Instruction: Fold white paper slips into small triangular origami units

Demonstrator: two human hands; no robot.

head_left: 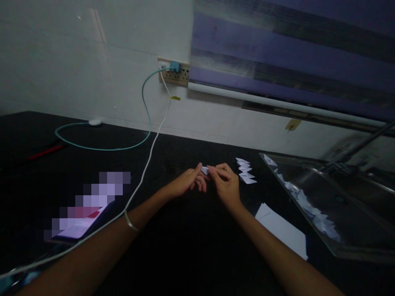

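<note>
Both of my hands meet over the middle of the black countertop. My left hand and my right hand pinch a small folded white paper piece between their fingertips. Just to the right of my right hand lies a short row of several folded white paper pieces. A thin bangle sits on my left wrist.
White paper sheets lie by my right forearm. A steel sink at the right holds a line of white paper bits. A lit phone with a white cable lies at the left. A teal cable runs to the wall socket.
</note>
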